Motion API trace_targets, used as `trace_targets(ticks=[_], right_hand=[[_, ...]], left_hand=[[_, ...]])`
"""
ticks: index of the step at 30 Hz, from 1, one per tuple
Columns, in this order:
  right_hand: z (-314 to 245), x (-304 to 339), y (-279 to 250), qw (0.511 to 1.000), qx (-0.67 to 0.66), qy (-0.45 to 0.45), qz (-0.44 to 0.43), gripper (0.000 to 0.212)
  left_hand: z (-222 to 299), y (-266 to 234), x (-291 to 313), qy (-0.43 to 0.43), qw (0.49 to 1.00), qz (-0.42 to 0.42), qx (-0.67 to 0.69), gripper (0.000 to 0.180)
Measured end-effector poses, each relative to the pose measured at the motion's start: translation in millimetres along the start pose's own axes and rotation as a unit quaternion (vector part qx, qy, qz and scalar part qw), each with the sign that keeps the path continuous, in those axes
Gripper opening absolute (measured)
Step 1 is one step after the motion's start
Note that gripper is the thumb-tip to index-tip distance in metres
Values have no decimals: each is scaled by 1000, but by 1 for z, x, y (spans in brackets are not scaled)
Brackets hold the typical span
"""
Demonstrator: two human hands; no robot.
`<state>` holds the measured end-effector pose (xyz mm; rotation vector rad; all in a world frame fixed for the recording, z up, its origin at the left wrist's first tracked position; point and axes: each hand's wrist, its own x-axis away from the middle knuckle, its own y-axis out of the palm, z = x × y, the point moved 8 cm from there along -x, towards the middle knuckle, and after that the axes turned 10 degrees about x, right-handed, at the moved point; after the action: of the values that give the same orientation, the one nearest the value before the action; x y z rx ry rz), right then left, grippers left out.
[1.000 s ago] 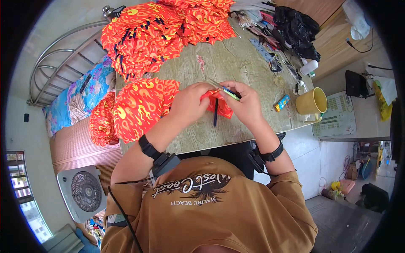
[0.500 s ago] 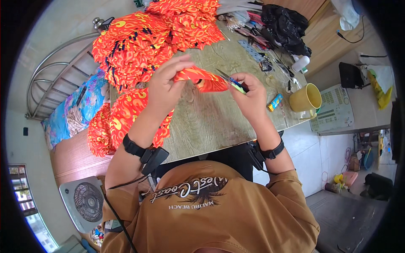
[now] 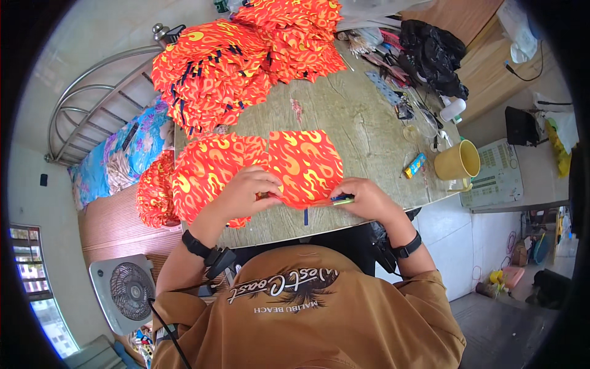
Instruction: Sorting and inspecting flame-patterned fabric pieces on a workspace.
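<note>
A red cloth piece (image 3: 305, 165) with an orange and yellow flame print lies spread on the table before me. My left hand (image 3: 253, 192) is closed on its near left corner, fingers pinched together. At the near right corner, my right hand (image 3: 367, 200) is closed around small thread snips (image 3: 342, 198) with blue and green on them, mostly hidden by the fingers. Its fingertips also touch the cloth. A short dark blue strip (image 3: 305, 216) sticks out below the cloth's near edge. Left of it lies a pile of matching flame-print pieces (image 3: 206, 166), partly under my left forearm.
Tall stacks of flame-print pieces (image 3: 212, 67) fill the table's far left. At the right are a yellow mug (image 3: 456, 161), a small blue and yellow packet (image 3: 415, 166), a white bottle (image 3: 453, 109) and a black plastic bag (image 3: 433, 52). A fan (image 3: 126, 292) stands lower left.
Both hands have come down and nearer to me. The cloth piece, held up folded before, now lies spread flat on the table. The snips stay in my right hand.
</note>
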<state>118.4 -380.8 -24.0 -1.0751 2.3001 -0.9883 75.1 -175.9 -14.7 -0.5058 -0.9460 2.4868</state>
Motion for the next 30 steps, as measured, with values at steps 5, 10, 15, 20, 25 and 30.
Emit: trace_targets(ticks=[5, 10, 15, 20, 25, 30], right_hand=[[3, -1, -6, 998, -11, 45, 48, 28], [14, -9, -12, 979, 58, 171, 90, 34], [13, -16, -6, 975, 99, 165, 109, 36], [12, -20, -1, 977, 113, 118, 138, 33], [8, -25, 3, 977, 120, 121, 128, 32], [8, -24, 6, 976, 133, 98, 145, 31]], left_hand=[[0, -5, -14, -65, 998, 3, 8, 17], [-15, -4, -32, -118, 985, 123, 7, 16], [-16, 5, -40, -96, 978, 184, 6, 15], [-20, 13, -43, -101, 977, 187, 17, 12], [-17, 13, -40, -97, 975, 200, 2, 11], [-18, 15, -40, -105, 977, 187, 8, 13]])
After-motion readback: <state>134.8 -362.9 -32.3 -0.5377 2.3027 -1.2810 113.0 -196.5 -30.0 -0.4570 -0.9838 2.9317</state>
